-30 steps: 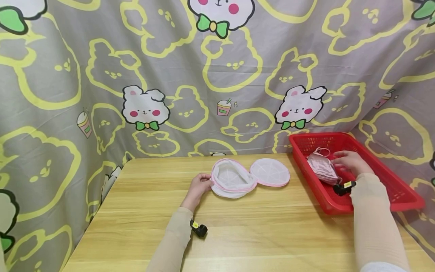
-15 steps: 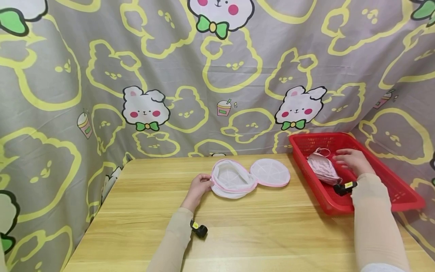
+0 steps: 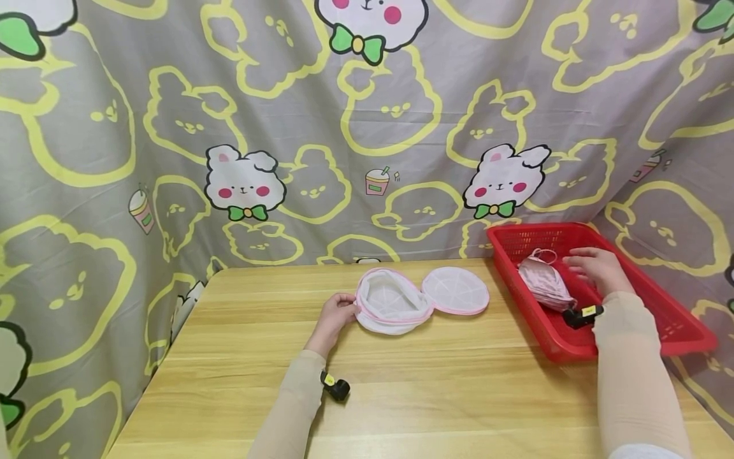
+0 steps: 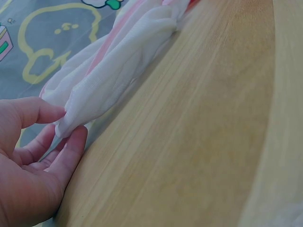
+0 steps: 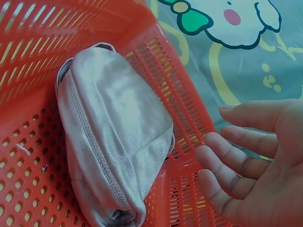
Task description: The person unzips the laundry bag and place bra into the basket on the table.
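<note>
A round white mesh laundry bag with pink zipper trim lies on the table, its round lid folded out to the right. At the bag's left edge, my left hand pinches the white fabric between thumb and fingers, as the left wrist view shows closely. Inside the red basket rests a pale pink satin garment, folded into a cup shape with thin strap loops, like a bra. My right hand hovers over the basket just right of the garment, fingers spread and holding nothing.
The wooden table extends in front of the bag. A patterned grey curtain hangs behind the table and along both sides. The basket's raised perforated walls surround the garment at the table's right side.
My right hand has shifted slightly right, away from the folded garment. The left hand and the mesh bag have stayed in place.
</note>
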`<state>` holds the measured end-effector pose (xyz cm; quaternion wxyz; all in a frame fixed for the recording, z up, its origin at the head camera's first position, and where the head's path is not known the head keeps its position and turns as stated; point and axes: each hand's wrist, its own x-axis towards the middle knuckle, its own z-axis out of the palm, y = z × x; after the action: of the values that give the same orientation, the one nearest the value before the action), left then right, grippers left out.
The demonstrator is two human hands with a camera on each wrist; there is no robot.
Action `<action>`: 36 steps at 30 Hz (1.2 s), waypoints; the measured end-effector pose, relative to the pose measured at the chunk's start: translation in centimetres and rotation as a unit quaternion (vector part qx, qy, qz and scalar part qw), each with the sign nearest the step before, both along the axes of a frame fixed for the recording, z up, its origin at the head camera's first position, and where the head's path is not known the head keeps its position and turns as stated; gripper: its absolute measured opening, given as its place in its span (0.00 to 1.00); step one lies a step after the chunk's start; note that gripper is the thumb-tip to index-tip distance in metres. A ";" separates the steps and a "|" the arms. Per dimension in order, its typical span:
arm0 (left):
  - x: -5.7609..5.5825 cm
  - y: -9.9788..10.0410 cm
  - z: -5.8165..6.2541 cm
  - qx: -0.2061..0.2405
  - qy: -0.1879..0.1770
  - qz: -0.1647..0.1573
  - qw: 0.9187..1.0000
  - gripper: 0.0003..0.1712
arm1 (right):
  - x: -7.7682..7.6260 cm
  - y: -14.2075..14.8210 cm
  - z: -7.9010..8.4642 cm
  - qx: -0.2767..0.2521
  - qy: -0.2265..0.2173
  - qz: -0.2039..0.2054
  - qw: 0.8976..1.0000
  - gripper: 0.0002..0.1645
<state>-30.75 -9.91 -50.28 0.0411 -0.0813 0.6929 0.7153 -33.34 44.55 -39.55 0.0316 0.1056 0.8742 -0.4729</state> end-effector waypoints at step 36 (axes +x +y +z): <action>-0.1 -0.2 -0.1 -0.003 -0.001 -0.005 1.000 0.17 | 2.3 -3.1 2.9 -0.036 0.097 -0.053 0.993 0.44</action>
<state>-30.88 -10.07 -50.40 0.0459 -0.0787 0.6952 0.7131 -31.08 41.47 -36.67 -0.0747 0.1044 0.8486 -0.5132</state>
